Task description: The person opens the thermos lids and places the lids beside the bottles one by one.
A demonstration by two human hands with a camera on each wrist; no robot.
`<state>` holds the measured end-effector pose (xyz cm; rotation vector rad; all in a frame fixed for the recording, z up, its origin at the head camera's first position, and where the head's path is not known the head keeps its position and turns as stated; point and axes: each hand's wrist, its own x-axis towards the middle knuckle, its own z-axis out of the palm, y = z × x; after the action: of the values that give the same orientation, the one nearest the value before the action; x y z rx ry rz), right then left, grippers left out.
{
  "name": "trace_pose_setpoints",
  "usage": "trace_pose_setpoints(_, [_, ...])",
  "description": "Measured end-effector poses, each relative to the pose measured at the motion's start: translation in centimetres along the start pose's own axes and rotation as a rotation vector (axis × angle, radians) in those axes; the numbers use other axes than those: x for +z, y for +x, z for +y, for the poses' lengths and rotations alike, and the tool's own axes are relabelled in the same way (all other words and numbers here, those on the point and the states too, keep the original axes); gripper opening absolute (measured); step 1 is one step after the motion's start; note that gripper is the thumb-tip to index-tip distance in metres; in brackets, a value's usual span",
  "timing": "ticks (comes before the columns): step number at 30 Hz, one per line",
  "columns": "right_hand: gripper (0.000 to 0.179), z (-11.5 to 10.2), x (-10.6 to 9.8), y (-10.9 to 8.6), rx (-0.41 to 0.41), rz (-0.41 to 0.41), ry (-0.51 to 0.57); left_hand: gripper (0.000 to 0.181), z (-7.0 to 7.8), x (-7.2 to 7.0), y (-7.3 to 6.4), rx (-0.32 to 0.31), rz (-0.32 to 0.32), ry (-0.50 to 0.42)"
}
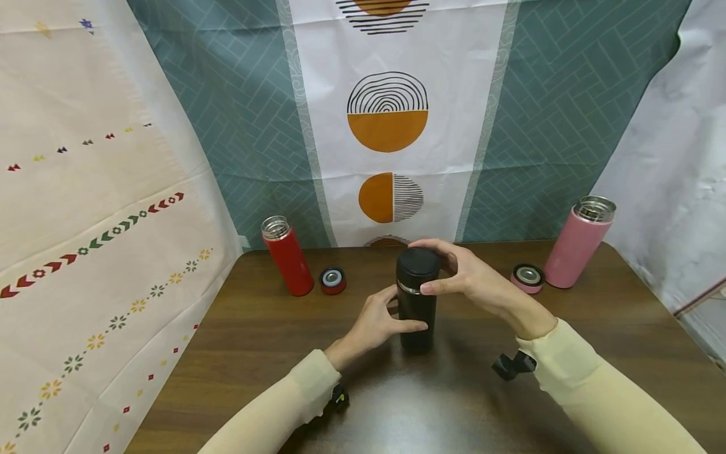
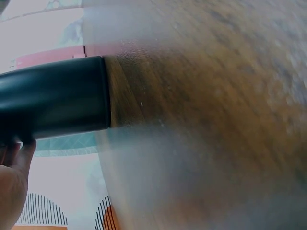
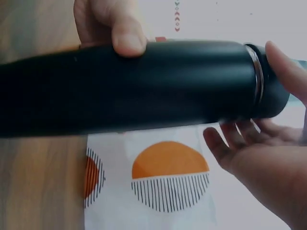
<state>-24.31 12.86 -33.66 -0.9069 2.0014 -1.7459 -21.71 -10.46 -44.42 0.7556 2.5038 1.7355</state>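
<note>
An upright black bottle (image 1: 418, 318) stands at the middle of the table, its black lid (image 1: 418, 261) on top above a thin silver ring. My left hand (image 1: 377, 323) grips the body from the left, thumb across the near side; its other fingers are partly hidden behind. Around the lid curls my right hand (image 1: 473, 277), with the thumb by the silver ring. From the right wrist, the thumb and fingers show on opposite sides of the lid (image 3: 276, 91). The left wrist view shows the bottle's base (image 2: 103, 93) close to the tabletop.
A red bottle (image 1: 289, 261) without its lid stands at back left, its red lid (image 1: 332, 280) beside it. At back right is a pink bottle (image 1: 578, 246), also uncapped, with its pink lid (image 1: 527, 279) next to it. Patterned cloth (image 1: 488, 208) hangs behind the wooden table (image 1: 227, 378).
</note>
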Motion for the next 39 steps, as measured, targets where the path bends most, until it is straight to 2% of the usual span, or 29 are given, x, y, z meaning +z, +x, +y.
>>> trace_pose_setpoints(6, [0.067, -0.4, -0.8, 0.1, -0.071, -0.051, 0.027, 0.068, 0.1, 0.1, 0.1, -0.010, 0.002, 0.016])
trace_pose_setpoints(16, [0.069, -0.8, -0.8, -0.1, -0.085, 0.007, 0.092, 0.071, 0.2, 0.1, 0.0, -0.026, 0.015, 0.016])
trace_pose_setpoints(25, [0.071, -1.0, -1.1, -0.6, -0.078, 0.088, 0.038, 0.070, 0.2, 0.2, -0.1, -0.031, 0.014, 0.012])
trace_pose_setpoints(31, [0.069, -1.0, -1.6, -1.0, -0.084, 0.089, -0.008, 0.070, 0.4, 0.2, -0.3, -0.058, 0.016, 0.006])
trace_pose_setpoints(39, [0.070, -1.0, -2.1, -1.5, -0.087, 0.103, -0.018, 0.073, 0.9, 0.2, -0.5, -0.120, -0.020, -0.014])
